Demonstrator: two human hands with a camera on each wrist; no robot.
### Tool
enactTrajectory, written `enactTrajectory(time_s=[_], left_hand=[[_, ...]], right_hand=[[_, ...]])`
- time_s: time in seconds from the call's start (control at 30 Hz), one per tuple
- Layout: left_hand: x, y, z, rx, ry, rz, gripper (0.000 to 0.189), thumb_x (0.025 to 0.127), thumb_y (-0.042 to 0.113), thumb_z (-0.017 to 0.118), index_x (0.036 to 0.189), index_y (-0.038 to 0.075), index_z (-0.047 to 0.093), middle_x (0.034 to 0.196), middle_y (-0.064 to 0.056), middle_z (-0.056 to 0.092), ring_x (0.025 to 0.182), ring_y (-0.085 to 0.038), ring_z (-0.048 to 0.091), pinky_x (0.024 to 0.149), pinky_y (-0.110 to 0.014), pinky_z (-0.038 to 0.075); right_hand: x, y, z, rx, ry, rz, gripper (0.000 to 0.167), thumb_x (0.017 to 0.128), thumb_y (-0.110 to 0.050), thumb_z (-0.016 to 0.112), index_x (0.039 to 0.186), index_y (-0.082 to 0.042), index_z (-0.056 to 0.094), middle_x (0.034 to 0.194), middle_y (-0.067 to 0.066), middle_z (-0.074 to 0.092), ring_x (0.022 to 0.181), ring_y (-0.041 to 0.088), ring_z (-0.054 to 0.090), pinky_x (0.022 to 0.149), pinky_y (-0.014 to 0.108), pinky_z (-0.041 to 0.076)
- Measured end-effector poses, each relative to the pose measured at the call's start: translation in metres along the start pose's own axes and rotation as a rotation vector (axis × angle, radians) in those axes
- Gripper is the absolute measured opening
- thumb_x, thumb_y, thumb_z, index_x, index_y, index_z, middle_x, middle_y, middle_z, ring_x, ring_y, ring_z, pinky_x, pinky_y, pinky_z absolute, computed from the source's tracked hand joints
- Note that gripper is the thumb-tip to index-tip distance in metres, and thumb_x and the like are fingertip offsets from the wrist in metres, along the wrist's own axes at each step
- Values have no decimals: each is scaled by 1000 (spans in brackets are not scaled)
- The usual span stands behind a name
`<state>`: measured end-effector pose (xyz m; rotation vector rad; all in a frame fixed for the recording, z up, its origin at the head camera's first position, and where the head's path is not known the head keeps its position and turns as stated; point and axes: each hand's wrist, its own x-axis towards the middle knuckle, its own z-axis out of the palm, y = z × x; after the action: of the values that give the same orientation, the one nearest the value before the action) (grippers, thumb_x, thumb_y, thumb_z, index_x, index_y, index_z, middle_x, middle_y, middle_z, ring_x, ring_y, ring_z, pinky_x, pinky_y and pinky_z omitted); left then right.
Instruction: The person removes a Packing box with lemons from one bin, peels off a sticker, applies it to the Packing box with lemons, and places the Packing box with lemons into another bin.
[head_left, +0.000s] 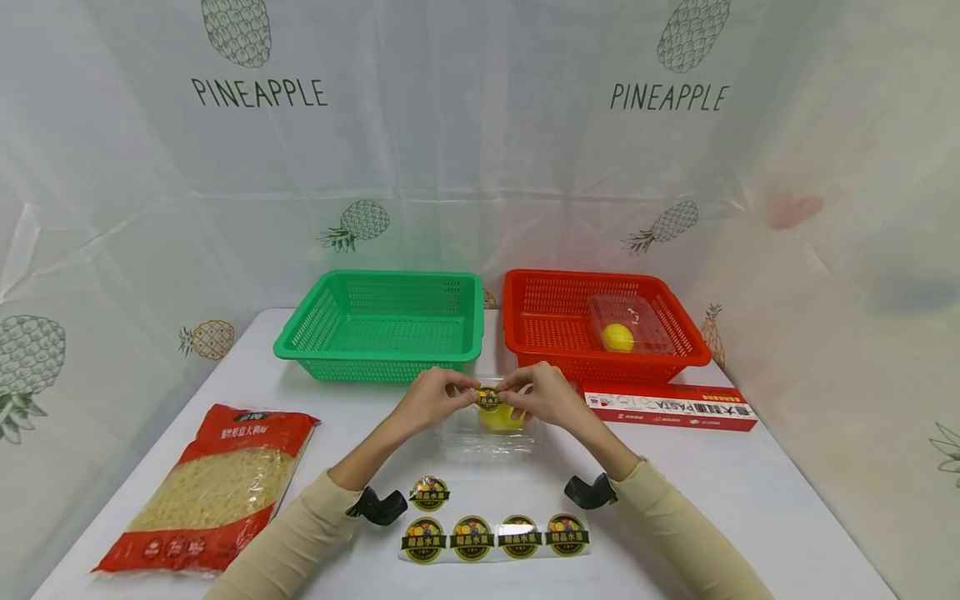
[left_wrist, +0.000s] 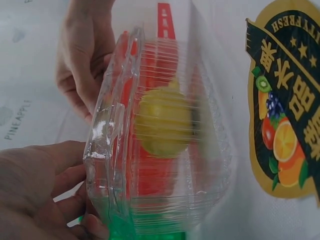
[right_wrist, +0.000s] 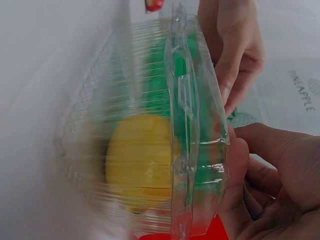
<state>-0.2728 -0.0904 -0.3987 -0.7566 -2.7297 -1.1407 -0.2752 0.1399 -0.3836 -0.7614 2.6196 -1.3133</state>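
A clear plastic clamshell box (head_left: 480,446), its lid down, stands on the table in front of me with a yellow lemon (head_left: 501,419) inside. Over the lid is a round black-and-gold fruit sticker (head_left: 488,399). My left hand (head_left: 433,400) pinches the sticker's left edge between thumb and forefinger, while my right hand (head_left: 551,397) pinches its right edge. Both wrist views show the box from the side, the lemon (left_wrist: 164,122) seen through its ribbed wall and fingers close along the lid; the sticker is hidden there.
A sheet with several matching stickers (head_left: 472,537) lies nearest me. Behind the box stand a green basket (head_left: 375,367) and a red basket (head_left: 600,364), the red one holding another clear box with a lemon (head_left: 618,337). A pasta bag (head_left: 217,475) lies left, a long red-and-white carton (head_left: 675,407) right.
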Motion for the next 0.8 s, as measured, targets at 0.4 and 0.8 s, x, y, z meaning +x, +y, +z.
enactTrajectory(time_s=[0.4, 0.8], left_hand=[[2, 2, 0, 16, -7, 0, 19, 91, 19, 68, 105, 10, 77, 83, 1, 72, 65, -6, 54, 52, -18, 39], [2, 2, 1, 48, 0, 10, 18, 90, 19, 69, 104, 11, 77, 81, 3, 72, 70, -6, 56, 60, -20, 41]], right_hand=[[2, 2, 0, -1, 0, 2, 15, 90, -12, 71, 99, -1, 76, 87, 14, 74, 57, 17, 69, 55, 35, 59], [4, 4, 1, -6, 6, 13, 15, 90, -13, 71, 100, -2, 76, 87, 13, 74, 56, 16, 69, 54, 32, 58]])
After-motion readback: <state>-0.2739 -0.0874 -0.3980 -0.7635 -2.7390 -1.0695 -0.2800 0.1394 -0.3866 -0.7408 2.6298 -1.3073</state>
